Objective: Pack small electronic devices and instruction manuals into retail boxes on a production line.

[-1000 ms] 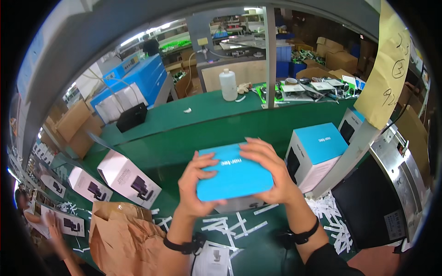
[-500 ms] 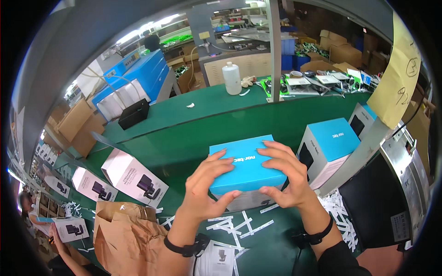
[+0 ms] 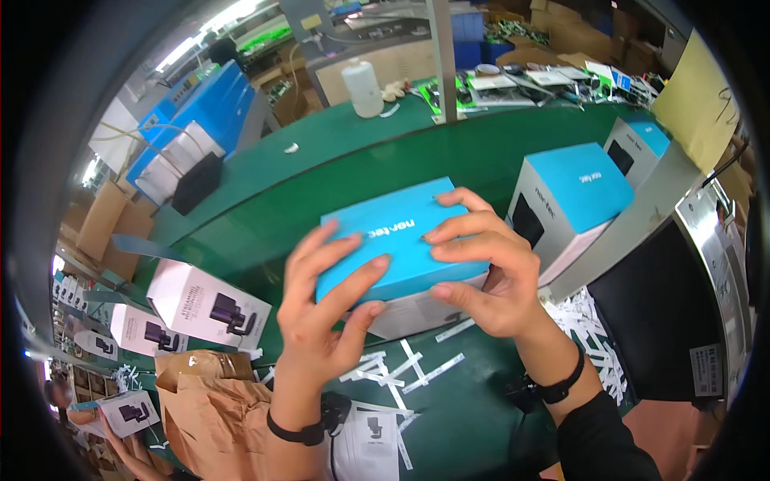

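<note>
In front of me on the green bench sits a microphone box [image 3: 405, 215], its lid bright blue and its lower part pale. My left hand [image 3: 317, 309] lies over its left end, fingers spread on the lid and thumb at the front edge; the fingertips are partly smeared. At the opposite end, my right hand [image 3: 493, 268] grips the box, with bent fingers on top and the thumb against the front edge. The lid looks closed. Both wrists wear black bands. Below the box lie narrow white paper strips [image 3: 409, 369] and a printed leaflet [image 3: 370, 437].
Crumpled brown paper [image 3: 212, 409] lies at left, beside a white carton [image 3: 208, 305] with its flap up. Blue-topped cartons [image 3: 573, 188] stand right, behind a metal post. A black panel [image 3: 662, 321] is at far right. Another person's hand [image 3: 120, 441] holds a carton at lower left.
The view has tilted, so the scene sits higher in the picture. My left fingers have shifted on the lid, with one now nearer its front edge. My right hand keeps its grip.
</note>
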### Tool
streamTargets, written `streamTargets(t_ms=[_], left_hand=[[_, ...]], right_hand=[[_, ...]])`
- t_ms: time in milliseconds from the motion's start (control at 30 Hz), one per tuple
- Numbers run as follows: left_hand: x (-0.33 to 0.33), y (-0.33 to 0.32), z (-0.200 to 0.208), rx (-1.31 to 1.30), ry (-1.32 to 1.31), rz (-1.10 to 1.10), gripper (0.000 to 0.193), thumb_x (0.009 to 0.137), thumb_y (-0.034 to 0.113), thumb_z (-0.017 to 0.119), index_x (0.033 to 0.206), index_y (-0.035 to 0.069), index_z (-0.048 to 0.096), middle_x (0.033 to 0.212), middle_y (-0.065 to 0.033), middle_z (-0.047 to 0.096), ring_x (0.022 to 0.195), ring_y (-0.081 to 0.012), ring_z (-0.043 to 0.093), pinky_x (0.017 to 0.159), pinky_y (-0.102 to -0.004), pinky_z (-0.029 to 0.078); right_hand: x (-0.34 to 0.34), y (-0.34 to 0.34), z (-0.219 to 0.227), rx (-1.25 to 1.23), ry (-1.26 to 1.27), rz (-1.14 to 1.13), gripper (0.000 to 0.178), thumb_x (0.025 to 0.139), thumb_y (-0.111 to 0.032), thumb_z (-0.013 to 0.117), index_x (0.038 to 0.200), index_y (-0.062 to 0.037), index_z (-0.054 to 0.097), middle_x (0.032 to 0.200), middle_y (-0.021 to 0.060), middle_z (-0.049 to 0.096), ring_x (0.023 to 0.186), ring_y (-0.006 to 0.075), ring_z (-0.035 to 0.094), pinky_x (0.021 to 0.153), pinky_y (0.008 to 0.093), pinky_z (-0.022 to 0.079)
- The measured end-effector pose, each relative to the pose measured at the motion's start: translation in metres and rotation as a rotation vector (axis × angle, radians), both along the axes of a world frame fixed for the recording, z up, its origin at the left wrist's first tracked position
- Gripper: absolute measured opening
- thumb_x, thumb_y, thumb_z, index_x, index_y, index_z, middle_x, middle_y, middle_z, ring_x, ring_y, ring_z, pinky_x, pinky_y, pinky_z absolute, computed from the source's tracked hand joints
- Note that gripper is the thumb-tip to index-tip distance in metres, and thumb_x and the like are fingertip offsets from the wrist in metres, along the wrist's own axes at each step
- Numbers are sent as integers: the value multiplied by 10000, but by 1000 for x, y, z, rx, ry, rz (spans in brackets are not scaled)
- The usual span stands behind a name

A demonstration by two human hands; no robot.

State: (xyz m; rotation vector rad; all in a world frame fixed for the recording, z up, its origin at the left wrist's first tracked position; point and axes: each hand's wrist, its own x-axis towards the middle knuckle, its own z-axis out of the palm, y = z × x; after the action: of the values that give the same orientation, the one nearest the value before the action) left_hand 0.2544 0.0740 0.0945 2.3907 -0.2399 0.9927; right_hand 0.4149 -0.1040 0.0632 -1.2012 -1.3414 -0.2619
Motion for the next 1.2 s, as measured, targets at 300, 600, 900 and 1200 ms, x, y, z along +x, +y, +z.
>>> streamTargets(t_ms=[300,600,900,1200], left_hand=[[2,-8,-16,125,-158,144,361,800,137,797,1127,3,721,1107,-155,712,1091,-359,638,1028,-513,472],[3,0,-18,66,-22,46,343,980,224,645,1175,-58,654,1204,-218,648,1185,-367,602,1074,-501,427],[-4,-3,-17,497,-10,85,466,1025,363,572,1216,-59,620,1217,-234,637,1146,-463,622,1012,-608,484],[-8,-23,-30,582,-173,224,340,1007,182,621,1170,-116,640,1170,-250,663,1102,-431,646,987,-610,505]], right_hand=[[13,10,-9,159,-110,9,246,900,-191,732,1013,18,668,1083,167,678,1012,275,653,1069,588,395],[20,-5,-11,74,-114,9,275,905,-244,735,1019,-12,640,1056,181,678,965,268,652,1073,593,388],[17,11,-26,343,60,122,473,964,-397,505,901,8,740,926,157,731,909,251,671,1014,510,437],[10,-7,-24,311,20,-58,221,864,-233,617,809,-65,749,916,77,742,970,294,612,1067,567,367]])
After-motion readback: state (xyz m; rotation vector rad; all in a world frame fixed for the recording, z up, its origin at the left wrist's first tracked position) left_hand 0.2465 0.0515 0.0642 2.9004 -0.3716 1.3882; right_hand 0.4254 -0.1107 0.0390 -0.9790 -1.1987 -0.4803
